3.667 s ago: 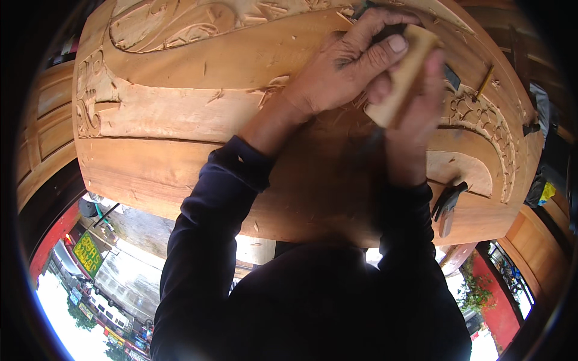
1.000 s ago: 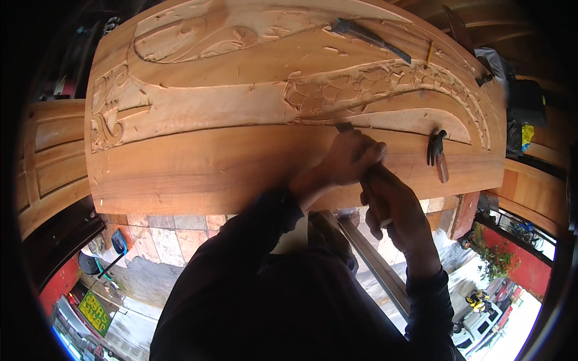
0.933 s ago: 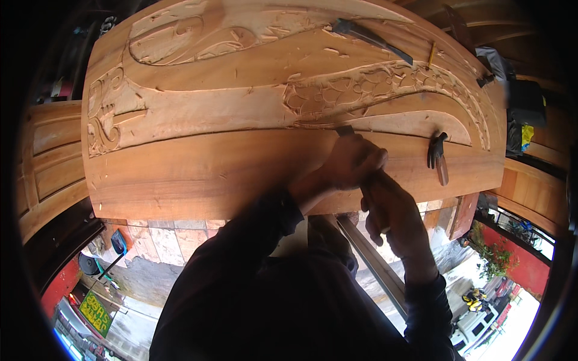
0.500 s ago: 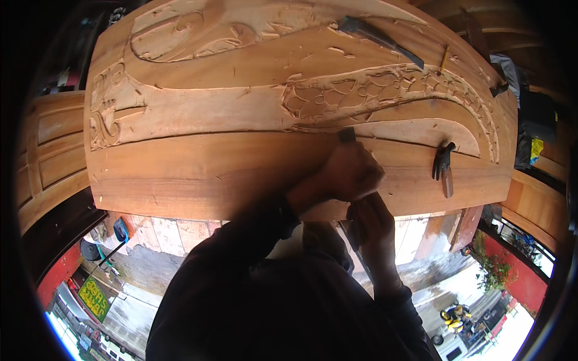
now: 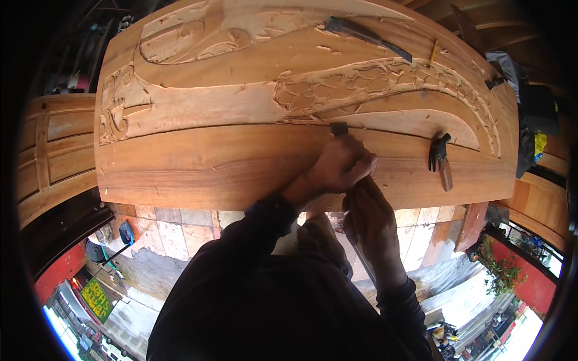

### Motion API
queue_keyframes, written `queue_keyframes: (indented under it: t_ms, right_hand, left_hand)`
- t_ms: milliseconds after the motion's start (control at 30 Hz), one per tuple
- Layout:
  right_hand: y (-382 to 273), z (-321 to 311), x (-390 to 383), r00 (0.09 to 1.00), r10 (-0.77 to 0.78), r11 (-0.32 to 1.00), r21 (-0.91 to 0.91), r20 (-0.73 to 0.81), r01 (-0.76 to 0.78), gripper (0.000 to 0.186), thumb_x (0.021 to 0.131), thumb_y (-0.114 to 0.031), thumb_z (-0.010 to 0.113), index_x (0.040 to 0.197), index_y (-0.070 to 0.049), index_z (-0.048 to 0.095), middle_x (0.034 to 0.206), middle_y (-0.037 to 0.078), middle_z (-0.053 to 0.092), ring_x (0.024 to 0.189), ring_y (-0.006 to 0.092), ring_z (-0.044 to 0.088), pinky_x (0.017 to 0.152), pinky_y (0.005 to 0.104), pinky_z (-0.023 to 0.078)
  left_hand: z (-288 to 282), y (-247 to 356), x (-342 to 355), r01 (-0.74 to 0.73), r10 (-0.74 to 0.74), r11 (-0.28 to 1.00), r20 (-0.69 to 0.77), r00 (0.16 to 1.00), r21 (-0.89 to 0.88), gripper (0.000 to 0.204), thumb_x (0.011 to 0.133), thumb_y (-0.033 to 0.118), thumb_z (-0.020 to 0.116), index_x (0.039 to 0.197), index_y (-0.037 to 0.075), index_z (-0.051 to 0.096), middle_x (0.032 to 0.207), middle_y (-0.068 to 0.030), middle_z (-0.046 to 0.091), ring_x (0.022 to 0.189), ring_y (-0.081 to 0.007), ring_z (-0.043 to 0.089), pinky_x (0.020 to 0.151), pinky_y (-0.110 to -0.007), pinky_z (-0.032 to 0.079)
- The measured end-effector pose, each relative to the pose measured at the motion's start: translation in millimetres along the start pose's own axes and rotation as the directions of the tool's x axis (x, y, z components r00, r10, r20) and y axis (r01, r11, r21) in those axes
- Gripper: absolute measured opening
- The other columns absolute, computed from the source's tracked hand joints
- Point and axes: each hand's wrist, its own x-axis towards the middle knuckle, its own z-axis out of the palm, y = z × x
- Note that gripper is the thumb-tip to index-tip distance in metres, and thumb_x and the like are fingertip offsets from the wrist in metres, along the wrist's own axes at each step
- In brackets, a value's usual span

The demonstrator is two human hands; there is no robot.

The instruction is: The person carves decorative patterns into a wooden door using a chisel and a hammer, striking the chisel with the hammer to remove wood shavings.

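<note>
A wide wooden panel [image 5: 198, 162] carved with scale and scroll patterns lies before me. My left hand [image 5: 343, 163] is closed around a chisel, low on its shaft. The flat dark blade [image 5: 339, 129] of the chisel points away from me, beside the long groove below the carving. Just nearer to me, my right hand [image 5: 372, 219] is wrapped round the rear part of the same tool. Beneath that hand a long thin shaft runs toward my body. Whether the blade's edge touches the wood is hard to tell.
To the right on the panel rests a claw hammer [image 5: 442, 161]. Farther back lie another chisel [image 5: 367, 37] and a yellow pencil [image 5: 433, 52]. Wood chips [image 5: 325, 49] are scattered over the carving. Panelled wooden pieces [image 5: 57, 144] stand at the left; a dark bag [image 5: 537, 108] sits at the right.
The view has shifted slightly, so the panel and its tools sit a little higher. Both hands keep hold of the chisel; my right hand looks a little closer to my left.
</note>
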Motion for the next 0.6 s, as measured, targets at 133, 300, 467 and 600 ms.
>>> queue_keyframes:
  t_ms: [133,300,467,600]
  right_hand:
    - [-24.4,-6.1,3.3,0.902,0.400,0.766,0.482,0.160,-0.425,0.035,0.108,-0.014,0.049,0.140,-0.002,0.058,0.097,0.010,0.062,0.057,0.0130,0.051,0.051,0.0257,0.042]
    - [8.4,3.0,6.1,0.892,0.447,0.782,0.454,0.072,-0.428,0.035,0.107,-0.011,0.052,0.140,-0.002,0.058,0.102,0.011,0.062,0.060,0.0110,0.053,0.047,0.0269,0.043]
    - [15.7,14.5,4.8,0.944,-0.307,0.888,-0.319,0.123,0.331,0.047,0.091,0.008,0.057,0.138,0.008,0.057,0.126,0.029,0.062,0.101,0.0392,0.068,0.086,0.0401,0.056]
    - [20.6,8.5,-6.5,0.951,-0.293,0.938,-0.165,0.100,0.306,0.054,0.086,0.005,0.063,0.140,0.008,0.056,0.121,0.026,0.063,0.115,0.0392,0.066,0.095,0.0415,0.056]
  left_hand:
    - [-7.6,0.0,-0.7,0.072,-0.070,0.993,0.016,0.997,-0.097,0.036,0.096,0.028,0.049,0.069,0.007,0.058,0.066,-0.0097,0.062,0.069,-0.0336,0.064,0.076,-0.043,0.049]
    - [-11.3,-5.6,7.7,0.032,-0.040,0.997,0.119,0.992,0.069,0.039,0.097,0.031,0.049,0.067,0.007,0.057,0.066,-0.0091,0.061,0.065,-0.0322,0.063,0.074,-0.041,0.048]
    - [-30.4,16.8,-3.1,-0.102,0.108,0.985,-0.035,0.994,0.140,0.032,0.093,0.027,0.053,0.066,0.010,0.058,0.063,-0.0068,0.058,0.063,-0.0338,0.059,0.071,-0.044,0.048]
    - [-32.3,16.6,-18.3,-0.218,0.256,0.950,-0.156,0.954,0.225,0.024,0.089,0.022,0.060,0.069,0.010,0.059,0.063,-0.0069,0.056,0.065,-0.0346,0.057,0.070,-0.046,0.047]
